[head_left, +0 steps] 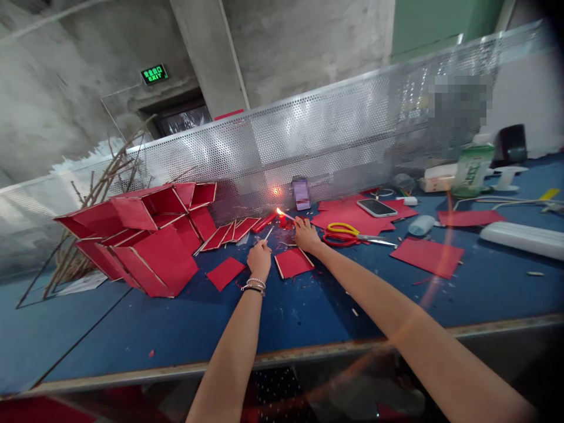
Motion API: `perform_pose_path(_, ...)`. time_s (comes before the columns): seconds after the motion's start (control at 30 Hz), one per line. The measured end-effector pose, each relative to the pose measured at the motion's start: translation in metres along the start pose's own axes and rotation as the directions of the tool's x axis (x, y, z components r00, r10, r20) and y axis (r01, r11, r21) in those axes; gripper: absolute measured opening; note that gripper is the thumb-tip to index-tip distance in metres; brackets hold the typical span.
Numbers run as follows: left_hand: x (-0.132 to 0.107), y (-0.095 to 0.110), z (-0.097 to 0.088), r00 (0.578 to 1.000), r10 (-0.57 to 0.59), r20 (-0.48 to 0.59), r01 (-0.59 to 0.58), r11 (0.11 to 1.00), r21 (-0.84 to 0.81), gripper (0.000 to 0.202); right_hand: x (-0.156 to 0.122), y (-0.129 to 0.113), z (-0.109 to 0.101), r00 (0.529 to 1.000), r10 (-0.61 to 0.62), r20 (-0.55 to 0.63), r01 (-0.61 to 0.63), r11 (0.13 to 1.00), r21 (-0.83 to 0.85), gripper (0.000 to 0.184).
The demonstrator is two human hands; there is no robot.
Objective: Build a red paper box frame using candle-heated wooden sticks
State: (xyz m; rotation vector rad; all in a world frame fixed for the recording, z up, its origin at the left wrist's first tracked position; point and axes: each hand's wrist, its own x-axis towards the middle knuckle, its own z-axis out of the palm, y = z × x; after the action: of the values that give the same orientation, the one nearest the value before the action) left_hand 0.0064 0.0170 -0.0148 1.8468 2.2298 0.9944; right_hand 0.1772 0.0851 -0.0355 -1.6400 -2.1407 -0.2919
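Observation:
My left hand [259, 258] is closed on a short thin wooden stick [268, 234] that points up from the fingers. My right hand [307, 235] pinches a thin white stick [288, 217], which looks like a glue stick. Its far end is at the flame above a short red candle [282, 221]. Between and below my hands lies a red card square [293, 262] with pale strips along two edges. A plain red card piece [225, 273] is left of my left hand. Scissors [348, 236] with red and yellow handles lie open, right of my right hand.
At left stands a red card structure [154, 258] edged with sticks, before bundled twigs [94, 229]. A phone [301, 194] leans against the perforated metal screen [259, 158]. Another phone [376, 207] lies on red sheets. A green-labelled bottle [473, 170] stands at right.

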Motion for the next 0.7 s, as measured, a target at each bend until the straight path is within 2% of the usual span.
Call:
perform_pose_path(0.5,0.0,0.001,-0.003,1.0,-0.029,-0.013,0.029,1.0,-0.007,0.032,0.001,0.001,0.002,1.0,-0.004,-0.023,0.004,1.0,0.018,0.051)
perform_pose_path(0.6,0.0,0.001,-0.004,0.999,-0.042,-0.028,0.042,0.999,-0.007,0.031,-0.001,-0.001,-0.003,0.996,-0.03,-0.08,0.031,0.999,0.02,0.045)
perform_pose_path(0.7,0.0,0.002,-0.005,0.998,-0.06,-0.034,0.06,0.998,-0.011,0.031,0.0,-0.003,-0.01,0.984,-0.014,-0.18,0.018,1.0,0.019,0.03)
